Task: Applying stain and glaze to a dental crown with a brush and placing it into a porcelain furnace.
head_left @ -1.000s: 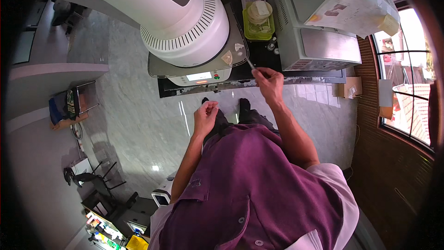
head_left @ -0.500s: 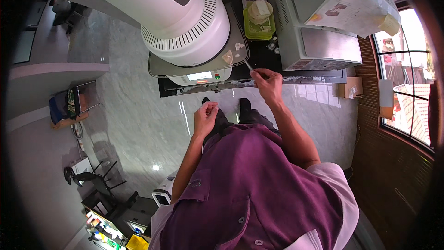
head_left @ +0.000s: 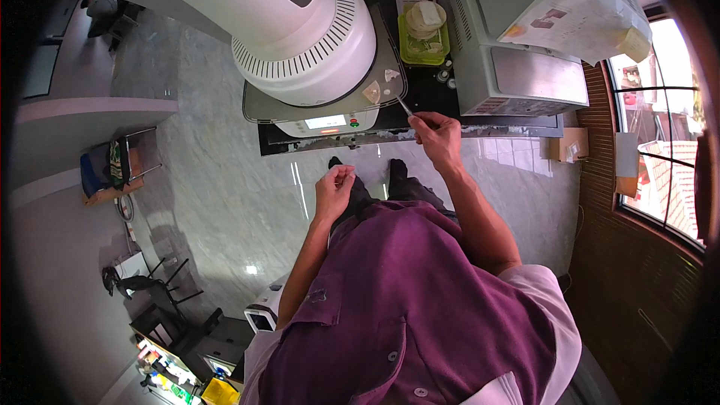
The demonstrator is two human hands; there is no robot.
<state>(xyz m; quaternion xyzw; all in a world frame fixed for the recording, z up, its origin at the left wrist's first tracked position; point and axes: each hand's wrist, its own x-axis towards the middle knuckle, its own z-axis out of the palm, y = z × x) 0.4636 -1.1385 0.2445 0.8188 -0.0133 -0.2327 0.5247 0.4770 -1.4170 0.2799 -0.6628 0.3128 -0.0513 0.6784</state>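
My right hand (head_left: 437, 135) grips a thin silver tool (head_left: 404, 106) between thumb and fingers, its tip pointing up and left toward the grey shelf plate (head_left: 262, 112) of a white machine (head_left: 300, 75). Close to that tip, small pale pieces (head_left: 372, 91) lie on the plate's right part, with a whitish fragment (head_left: 391, 74) just behind them. My left hand (head_left: 335, 189) hovers in front of the machine, apart from it, with thumb and fingertips drawn together. Whether something small sits in that pinch cannot be made out.
Behind the pieces a yellow-green tray (head_left: 421, 54) holds round pale dishes (head_left: 424, 19). A grey box-shaped machine (head_left: 517, 75) stands to the right on the dark counter (head_left: 480, 130). Small cylinders (head_left: 442, 75) are beside it. Further right are a cardboard box (head_left: 570, 144) and a window (head_left: 660, 105).
The view has shifted slightly. The tool's tip stays near the plate's right edge, and both hands keep nearly the same pose.
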